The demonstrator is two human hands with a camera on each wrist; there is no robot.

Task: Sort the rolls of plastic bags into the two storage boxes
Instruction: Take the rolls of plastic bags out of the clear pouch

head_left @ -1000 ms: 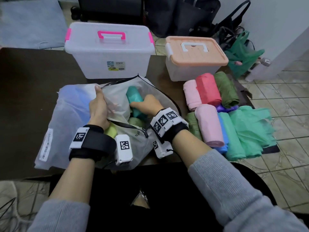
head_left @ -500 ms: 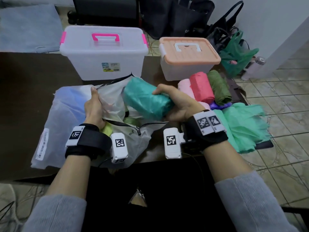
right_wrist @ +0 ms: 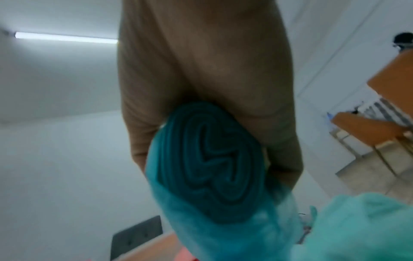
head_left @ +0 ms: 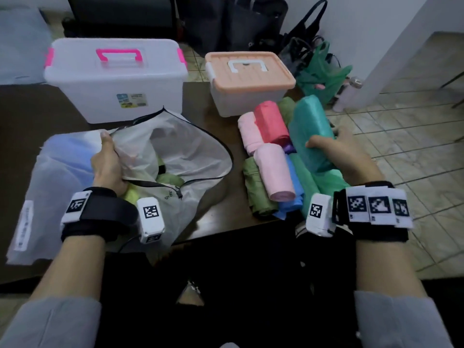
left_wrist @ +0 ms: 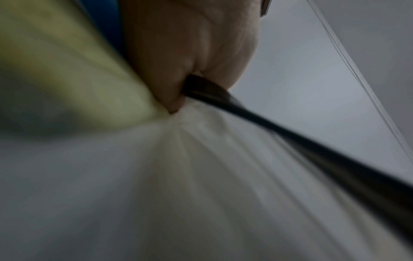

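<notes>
My right hand (head_left: 334, 151) grips a teal roll of plastic bags (head_left: 310, 129) over the right side of the table, above a pile of pink, red, green and blue rolls (head_left: 273, 156). The right wrist view shows the teal roll's (right_wrist: 210, 166) coiled end under my palm. My left hand (head_left: 108, 162) pinches the rim of a translucent zip bag (head_left: 180, 151); yellow-green rolls (head_left: 170, 178) lie inside it. In the left wrist view, my left hand's fingers (left_wrist: 185, 58) clamp the bag's (left_wrist: 201, 176) black zip edge. A clear box with pink handle (head_left: 115, 79) and a box with an orange lid (head_left: 248, 76) stand shut at the back.
The dark table (head_left: 37, 114) ends just right of the pile of rolls; tiled floor (head_left: 401, 136) lies beyond. A green plastic bag (head_left: 324, 74) and dark bags (head_left: 253, 23) sit on the floor behind the boxes. A loose light-green bag sheet (head_left: 329, 179) spreads under my right hand.
My right hand pulled the teal roll out of the zip bag and carried it right, over the pile of rolls. My left hand kept hold of the bag's rim.
</notes>
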